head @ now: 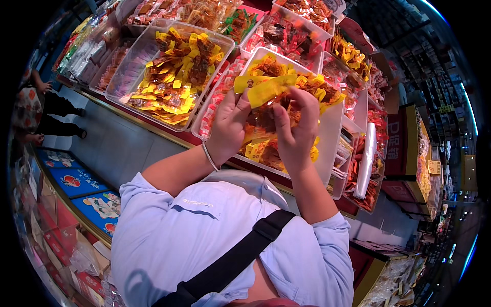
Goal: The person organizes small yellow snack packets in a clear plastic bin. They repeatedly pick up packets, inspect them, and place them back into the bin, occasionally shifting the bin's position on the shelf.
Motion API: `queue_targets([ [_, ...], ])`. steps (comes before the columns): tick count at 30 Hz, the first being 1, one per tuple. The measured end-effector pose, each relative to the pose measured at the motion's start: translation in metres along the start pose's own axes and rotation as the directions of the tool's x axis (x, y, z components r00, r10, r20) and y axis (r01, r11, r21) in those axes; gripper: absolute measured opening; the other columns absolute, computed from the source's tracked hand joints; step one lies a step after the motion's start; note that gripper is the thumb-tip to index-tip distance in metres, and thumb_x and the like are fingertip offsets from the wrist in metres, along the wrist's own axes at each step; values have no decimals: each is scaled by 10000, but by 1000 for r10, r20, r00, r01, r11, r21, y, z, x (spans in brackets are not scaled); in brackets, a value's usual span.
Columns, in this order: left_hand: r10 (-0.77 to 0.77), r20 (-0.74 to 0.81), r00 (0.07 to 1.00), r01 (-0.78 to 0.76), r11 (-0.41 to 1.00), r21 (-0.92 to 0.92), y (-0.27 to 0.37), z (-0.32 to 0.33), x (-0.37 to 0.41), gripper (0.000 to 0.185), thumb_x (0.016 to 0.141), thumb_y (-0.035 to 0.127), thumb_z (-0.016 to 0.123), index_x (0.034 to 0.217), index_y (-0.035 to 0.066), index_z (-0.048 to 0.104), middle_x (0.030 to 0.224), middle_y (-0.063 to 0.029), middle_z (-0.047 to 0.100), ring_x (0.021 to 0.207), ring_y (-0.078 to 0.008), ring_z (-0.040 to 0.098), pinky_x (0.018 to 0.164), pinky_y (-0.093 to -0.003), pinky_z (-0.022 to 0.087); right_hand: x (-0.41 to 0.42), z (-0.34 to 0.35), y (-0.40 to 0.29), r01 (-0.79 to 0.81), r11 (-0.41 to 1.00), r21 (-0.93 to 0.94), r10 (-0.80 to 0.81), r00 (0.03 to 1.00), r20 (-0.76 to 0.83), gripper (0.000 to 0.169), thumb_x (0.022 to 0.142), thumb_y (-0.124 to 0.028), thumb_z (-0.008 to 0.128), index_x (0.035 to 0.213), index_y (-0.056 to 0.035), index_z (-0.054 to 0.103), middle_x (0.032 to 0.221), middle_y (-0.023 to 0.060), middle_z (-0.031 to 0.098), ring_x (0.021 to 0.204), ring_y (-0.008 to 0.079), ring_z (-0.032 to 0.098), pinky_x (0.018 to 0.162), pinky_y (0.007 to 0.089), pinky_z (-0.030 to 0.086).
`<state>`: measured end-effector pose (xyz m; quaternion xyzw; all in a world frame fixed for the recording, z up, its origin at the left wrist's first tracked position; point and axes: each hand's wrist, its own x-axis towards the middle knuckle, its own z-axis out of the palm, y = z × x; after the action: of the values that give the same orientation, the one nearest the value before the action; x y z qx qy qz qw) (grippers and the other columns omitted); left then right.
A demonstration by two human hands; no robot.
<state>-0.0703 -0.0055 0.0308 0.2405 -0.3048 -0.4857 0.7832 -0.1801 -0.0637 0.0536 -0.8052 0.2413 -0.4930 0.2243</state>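
Note:
Both my hands are raised over a clear plastic bin [330, 142] of yellow-and-clear snack packets [264, 151]. Between them is a small packet with a yellow printed top [272, 90]. My left hand [230, 126], with a bangle at the wrist, pinches the packet's left side with thumb and fingers. My right hand [299, 126] has its index finger at the packet's right end, the thumb a little below. Another yellow strip [247, 82] shows behind the packet's top; whether it belongs to the same packet I cannot tell. To the left stands a second bin [226, 40] of similar yellow packets [176, 76].
More bins of red-wrapped packets [284, 36] stand behind. A roll of clear plastic bags [365, 161] lies on a bin at the right. The display's gold edge [134, 119] runs below the bins. Another person [34, 103] stands at the far left, near a blue-panelled counter [73, 172].

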Motion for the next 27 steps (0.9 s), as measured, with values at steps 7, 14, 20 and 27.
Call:
queue_targets([
  [7,78,42,996,-87,934,346,-4,1,6,310,902,158,424,1179,21,407,1112,-74,509,1012,-116,481,877,-256,382,-3,3,9,-46,995,84,32,985,167,478,737,-161,619,1131,41,442,1134,224,458,1024,356,466,896,353,365],
  [14,100,-7,995,-96,964,247,-1,-11,17,279,918,178,385,1130,12,456,1072,-57,525,964,-100,500,859,-248,395,5,-25,21,-520,350,779,502,806,313,125,844,-76,509,947,-13,543,818,-3,557,720,43,511,674,164,406],
  [20,-160,185,970,152,987,58,5,0,8,336,916,205,387,1192,14,380,1090,-72,506,1022,-132,482,889,-280,392,9,-4,25,-140,980,142,151,986,-73,128,815,-127,555,791,-4,527,918,110,480,890,225,471,800,291,367],
  [27,-80,101,992,68,990,122,-1,8,6,294,908,169,407,1152,5,402,1063,-62,512,938,-104,509,823,-253,425,1,10,26,-367,722,586,457,889,-7,238,812,-143,582,973,-3,479,1006,92,490,933,169,465,831,270,370],
])
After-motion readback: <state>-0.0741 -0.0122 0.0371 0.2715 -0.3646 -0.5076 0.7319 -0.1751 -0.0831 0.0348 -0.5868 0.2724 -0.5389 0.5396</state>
